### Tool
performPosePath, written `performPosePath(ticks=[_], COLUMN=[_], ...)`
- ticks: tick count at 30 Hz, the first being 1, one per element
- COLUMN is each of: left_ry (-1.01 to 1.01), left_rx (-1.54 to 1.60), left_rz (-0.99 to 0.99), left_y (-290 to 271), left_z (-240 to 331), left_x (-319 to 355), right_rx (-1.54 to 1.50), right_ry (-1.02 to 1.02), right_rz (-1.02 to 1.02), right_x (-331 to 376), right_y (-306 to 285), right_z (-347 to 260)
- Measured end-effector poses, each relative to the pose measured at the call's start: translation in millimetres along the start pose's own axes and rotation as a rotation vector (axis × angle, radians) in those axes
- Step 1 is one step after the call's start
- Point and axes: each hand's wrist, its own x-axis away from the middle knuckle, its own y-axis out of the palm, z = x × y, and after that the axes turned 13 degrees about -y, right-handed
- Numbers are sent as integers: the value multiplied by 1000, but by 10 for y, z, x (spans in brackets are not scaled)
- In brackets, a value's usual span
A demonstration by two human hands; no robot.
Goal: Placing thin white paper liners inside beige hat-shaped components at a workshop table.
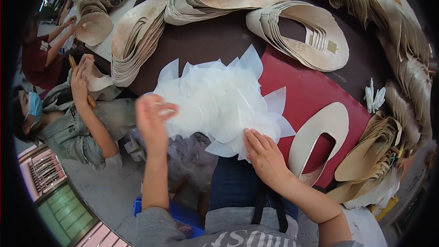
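At table edge: left hand (pixel 153 123) pinches white sheet pile (pixel 219 100); right hand (pixel 265 155) flat on it.

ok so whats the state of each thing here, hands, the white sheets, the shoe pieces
left hand: raised at the left edge of the white sheets, fingers blurred
right hand: flat, pressing the near edge of the sheets
pile of white translucent sheets: loose, fanned out, overlapping
single beige shoe upper: lying flat on the red mat
red mat: flat on the table, partly covered
stacks of beige shoe uppers: fanned, ringing the table
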Motion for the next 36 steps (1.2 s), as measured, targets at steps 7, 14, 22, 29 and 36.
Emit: performPosePath(ticks=[7,14,22,29,36], left_ry=[662,-13,154,263,290], left_rx=[-997,-188,-432,-560,-1008], left_rz=[-371,145,19,-224,-255], left_y=[364,7,14,234,-54], left_z=[-99,-198,216,-70,-798], left_x=[303,98,240,418,218], right_rx=[-249,-65,-990,-192,-475], right_ry=[55,25,247,-112,40], right_rz=[110,141,211,525,820], right_x=[-43,21,-21,-784,-295], right_y=[26,56,-194,-230,-226], right_z=[-6,-5,288,264,-30])
